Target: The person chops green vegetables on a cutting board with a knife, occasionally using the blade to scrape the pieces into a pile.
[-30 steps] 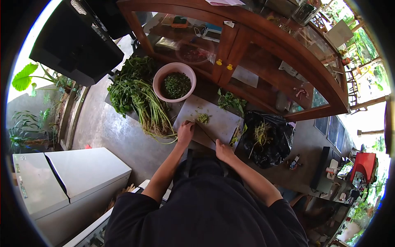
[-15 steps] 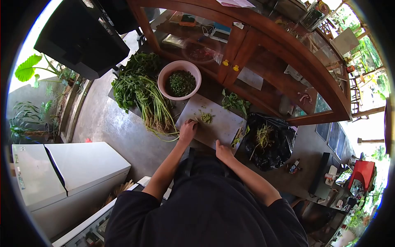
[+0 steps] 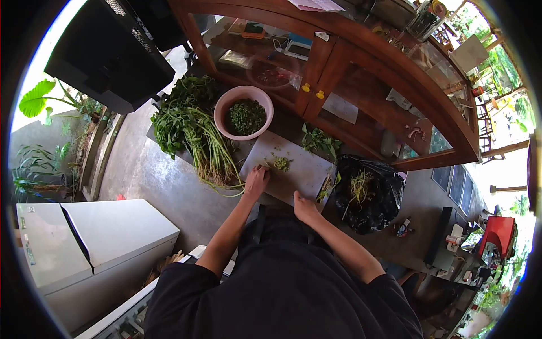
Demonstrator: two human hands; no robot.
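My left hand (image 3: 257, 180) rests at the left side of a pale cutting board (image 3: 300, 173), fingers curled down and closed over something too small to make out. A small heap of chopped green stems (image 3: 281, 163) lies just right of its fingertips. Near the board's front edge my right hand (image 3: 305, 207) is closed in a grip, thumb on top; what it holds is hidden. Left of the board is a large bunch of leafy greens (image 3: 195, 124) with roots toward me. A pink bowl (image 3: 219, 120) behind the board contains chopped greens (image 3: 247, 117).
Trimmings (image 3: 326, 189) lie on the board's right edge. Beyond it sits a black plastic bag (image 3: 372, 212) with root scraps (image 3: 359, 186). Loose leaves (image 3: 319, 141) lie behind the board, before a glass-doored wooden cabinet (image 3: 316, 68). A white fridge (image 3: 118, 226) stands at left.
The view has shifted slightly. Both hands stay in nearly the same places on the board, still closed, and the chopped heap looks much the same.
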